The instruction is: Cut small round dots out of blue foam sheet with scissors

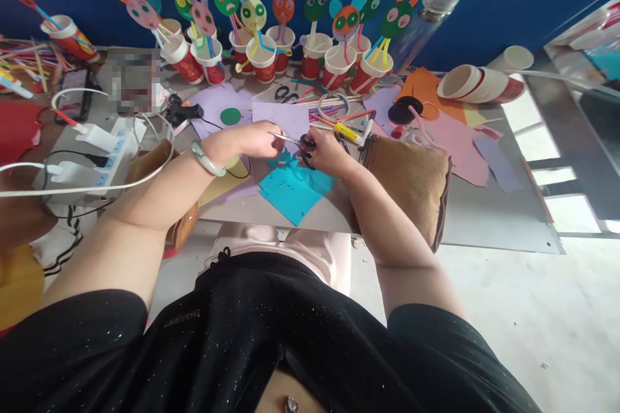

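Observation:
My right hand [325, 150] is closed around the dark handles of a pair of scissors [292, 139], whose blades reach left toward my other hand. My left hand [259, 140] has its fingers curled together at the blade tips. Whatever those fingers pinch is too small or hidden to make out. Below both hands lies bright blue paper [296, 193], with small cut scraps on and around it. A sheet of lilac paper [281, 115] is just beyond the hands, and a yellow glue stick [347, 133] rests beside my right hand.
Red-and-white paper cups [263, 61] with rabbit-faced figures line the back wall. A power strip [113, 158] with cables sits at left. A brown cushion-like pad [407, 181] lies under my right forearm. Stacked cups [477, 84], coloured paper [458, 145] and other scissors [285, 95] are around.

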Demonstrator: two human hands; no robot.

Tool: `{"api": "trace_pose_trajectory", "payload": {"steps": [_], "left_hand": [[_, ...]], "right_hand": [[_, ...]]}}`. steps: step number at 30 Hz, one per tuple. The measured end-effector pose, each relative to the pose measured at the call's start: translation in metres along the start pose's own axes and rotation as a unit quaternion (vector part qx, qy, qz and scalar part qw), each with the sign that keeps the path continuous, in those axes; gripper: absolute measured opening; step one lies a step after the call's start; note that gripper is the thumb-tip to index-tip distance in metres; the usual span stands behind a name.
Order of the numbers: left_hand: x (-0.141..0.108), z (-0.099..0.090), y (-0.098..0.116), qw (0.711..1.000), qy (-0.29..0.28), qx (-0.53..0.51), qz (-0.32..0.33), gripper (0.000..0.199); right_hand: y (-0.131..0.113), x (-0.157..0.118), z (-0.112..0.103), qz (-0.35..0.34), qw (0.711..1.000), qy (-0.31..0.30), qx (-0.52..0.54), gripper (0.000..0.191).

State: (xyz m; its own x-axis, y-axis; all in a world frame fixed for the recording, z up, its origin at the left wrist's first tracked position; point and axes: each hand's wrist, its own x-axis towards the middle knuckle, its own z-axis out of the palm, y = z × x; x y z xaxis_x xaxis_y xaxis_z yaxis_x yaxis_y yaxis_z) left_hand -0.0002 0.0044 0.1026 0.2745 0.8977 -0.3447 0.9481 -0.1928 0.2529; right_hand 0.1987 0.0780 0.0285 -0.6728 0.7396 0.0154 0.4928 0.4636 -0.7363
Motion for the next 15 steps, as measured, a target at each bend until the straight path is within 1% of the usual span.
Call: {"api": "trace_pose_trajectory", "payload": {"steps": [2,5,7,9,12,15], "left_hand": [[-0.001,-0.002,-0.007,0.999,0.007,-0.041,-0.006,0.018],[0.001,0.006,-0.018,0.99,0.054,-0.119,0.054,0.005],[0.003,0.015,-0.026,0.978,0.075,-0.177,0.08,0.005],[0.004,0.022,-0.033,0.965,0.061,-0.235,0.097,0.003],[0.007,0.023,-0.039,0.954,0.052,-0.28,0.09,0.009],[0.009,0.022,-0.039,0.96,0.072,-0.265,0.05,0.01]], "right_hand": [[0.0,0.0,0.003,0.012,1.0,-0.008,-0.001,0.048],[0.0,-0.001,0.007,0.017,1.0,-0.014,0.002,0.045],[0.002,-0.002,0.009,0.004,1.0,-0.011,-0.004,0.041],[0.004,-0.002,0.01,-0.008,1.0,-0.01,-0.019,0.039],[0.005,-0.003,0.009,-0.027,0.998,-0.013,-0.053,0.036],[0.001,-0.008,0.006,-0.051,0.994,-0.033,-0.095,0.037]]}}
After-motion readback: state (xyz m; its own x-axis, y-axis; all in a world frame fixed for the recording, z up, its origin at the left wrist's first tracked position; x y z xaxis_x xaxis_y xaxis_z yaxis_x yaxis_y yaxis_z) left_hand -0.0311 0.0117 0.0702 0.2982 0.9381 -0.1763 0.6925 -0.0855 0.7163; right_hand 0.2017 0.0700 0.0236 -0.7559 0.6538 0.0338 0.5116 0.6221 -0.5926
